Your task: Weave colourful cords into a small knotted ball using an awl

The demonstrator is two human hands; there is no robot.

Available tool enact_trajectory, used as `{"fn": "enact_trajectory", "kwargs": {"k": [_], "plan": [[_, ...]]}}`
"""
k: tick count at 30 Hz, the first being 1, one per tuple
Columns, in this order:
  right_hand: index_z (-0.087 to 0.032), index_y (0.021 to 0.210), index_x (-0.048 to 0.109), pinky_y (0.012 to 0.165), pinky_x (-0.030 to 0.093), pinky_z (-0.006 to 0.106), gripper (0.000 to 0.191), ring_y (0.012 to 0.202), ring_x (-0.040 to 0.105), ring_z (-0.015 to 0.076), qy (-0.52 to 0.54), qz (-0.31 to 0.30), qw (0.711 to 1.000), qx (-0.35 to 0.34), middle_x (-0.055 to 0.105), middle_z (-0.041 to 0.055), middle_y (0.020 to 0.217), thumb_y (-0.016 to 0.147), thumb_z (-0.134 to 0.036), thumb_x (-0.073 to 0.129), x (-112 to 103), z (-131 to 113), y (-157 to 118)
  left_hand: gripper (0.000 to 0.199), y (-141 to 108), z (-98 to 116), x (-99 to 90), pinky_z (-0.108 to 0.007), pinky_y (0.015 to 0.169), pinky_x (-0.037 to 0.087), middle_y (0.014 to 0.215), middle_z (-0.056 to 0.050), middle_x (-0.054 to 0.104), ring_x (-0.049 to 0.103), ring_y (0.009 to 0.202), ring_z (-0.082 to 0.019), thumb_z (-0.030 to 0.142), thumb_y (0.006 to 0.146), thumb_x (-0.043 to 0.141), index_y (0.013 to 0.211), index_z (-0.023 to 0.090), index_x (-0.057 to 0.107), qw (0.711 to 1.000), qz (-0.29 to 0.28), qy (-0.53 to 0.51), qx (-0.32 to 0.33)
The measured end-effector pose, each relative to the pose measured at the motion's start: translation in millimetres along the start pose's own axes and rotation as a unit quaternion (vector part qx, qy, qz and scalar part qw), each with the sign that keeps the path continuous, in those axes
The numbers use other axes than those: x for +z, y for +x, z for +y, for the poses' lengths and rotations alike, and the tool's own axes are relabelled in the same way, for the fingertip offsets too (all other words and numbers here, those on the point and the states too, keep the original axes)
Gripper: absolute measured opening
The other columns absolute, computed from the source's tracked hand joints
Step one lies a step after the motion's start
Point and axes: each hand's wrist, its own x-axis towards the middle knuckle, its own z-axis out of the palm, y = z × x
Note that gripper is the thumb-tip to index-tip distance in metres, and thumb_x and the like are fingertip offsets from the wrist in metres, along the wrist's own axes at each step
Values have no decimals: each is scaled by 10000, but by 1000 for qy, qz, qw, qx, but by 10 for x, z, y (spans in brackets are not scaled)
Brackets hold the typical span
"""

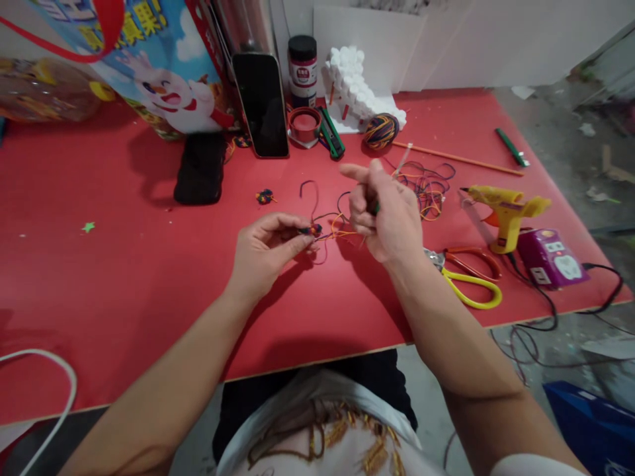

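Between the fingertips of my left hand [270, 251] is a small knotted piece of multicoloured cord [312, 230], with loose orange and purple strands trailing to the right. My right hand [380, 205] is raised to the right of it, index finger stretched left and the other fingers curled around something thin; a bit of green shows at the palm. Behind and right of that hand lie tangled cords [429, 188] and a wound ball of multicoloured yarn [381, 131]. A second small knotted piece [266, 196] rests on the red table [163, 284], beyond my left hand.
Pliers [471, 277] lie right of my right forearm, near a yellow glue gun [508, 211] and a purple box [550, 259] with cables. Along the back stand a phone [260, 106], a jar [302, 71], tape [304, 125], a green cutter [331, 133] and a white model [354, 82].
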Motion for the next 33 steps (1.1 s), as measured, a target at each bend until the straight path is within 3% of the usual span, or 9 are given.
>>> {"fn": "enact_trajectory", "kwargs": {"k": [2, 5, 8, 9, 12, 16, 22, 29, 33], "plan": [[-206, 956, 791, 418, 339, 248, 637, 481, 387, 85, -18, 47, 997, -56, 543, -22, 682, 991, -791, 542, -13, -33, 27, 181, 36, -1, 6, -262, 657, 664, 820, -15, 807, 766, 648, -142, 149, 752, 914, 889, 195, 805, 995, 28, -78, -55], [-257, 928, 851, 593, 505, 296, 650, 685, 611, 156, -118, 92, 975, -167, 665, 51, 794, 1063, -741, 439, 3, -159, -62, 180, 97, 31, -1, -228, 611, 646, 789, -18, 812, 756, 605, -130, 183, 727, 927, 849, 182, 794, 987, 62, -128, -77], [-271, 961, 873, 462, 379, 336, 771, 464, 479, 150, -212, 140, 942, -220, 572, 23, 582, 1090, -752, 284, 50, -276, -269, 215, 130, 71, -13, -205, 613, 639, 787, -12, 812, 755, 614, -115, 226, 714, 951, 840, 180, 782, 984, 68, -142, -88], [-275, 999, 866, 428, 363, 339, 771, 421, 465, 144, -219, 118, 946, -208, 587, 20, 568, 1078, -772, 283, 63, -287, -337, 231, 133, 79, -17, -201, 615, 637, 783, -11, 810, 756, 620, -114, 240, 708, 959, 839, 180, 778, 983, 67, -146, -93], [-268, 1062, 837, 421, 453, 315, 682, 473, 610, 160, -176, 44, 965, -192, 677, 41, 639, 1033, -802, 414, 71, -203, -469, 250, 129, 86, -30, -201, 617, 630, 757, -1, 794, 750, 623, -112, 257, 691, 961, 823, 185, 762, 979, 68, -156, -109], [-241, 1036, 825, 522, 608, 316, 462, 594, 743, 173, -84, -2, 972, -218, 797, 45, 840, 1072, -623, 568, 39, 41, -490, 241, 121, 74, -52, -219, 653, 638, 800, 4, 794, 746, 638, -109, 231, 690, 931, 818, 187, 731, 978, 70, -154, -118], [-226, 967, 825, 557, 604, 305, 192, 576, 739, 168, -222, 3, 942, -252, 793, 20, 746, 1001, -407, 772, 13, 135, -514, 245, 125, 73, -53, -227, 674, 646, 795, 12, 781, 755, 657, -117, 232, 696, 931, 830, 188, 731, 979, 65, -153, -119], [-242, 991, 839, 623, 602, 311, 150, 588, 741, 156, -279, 7, 905, -321, 796, 3, 732, 1042, -296, 709, -16, 79, -545, 214, 120, 65, -51, -223, 681, 652, 822, 15, 785, 760, 673, -112, 198, 695, 927, 833, 195, 763, 980, 54, -160, -100], [-254, 994, 844, 645, 617, 329, 164, 598, 748, 168, -307, 6, 898, -314, 820, 18, 786, 1043, -329, 706, -34, 96, -538, 186, 117, 45, -51, -233, 689, 661, 836, 7, 781, 764, 702, -119, 193, 723, 913, 843, 197, 771, 984, 51, -149, -83]]}}
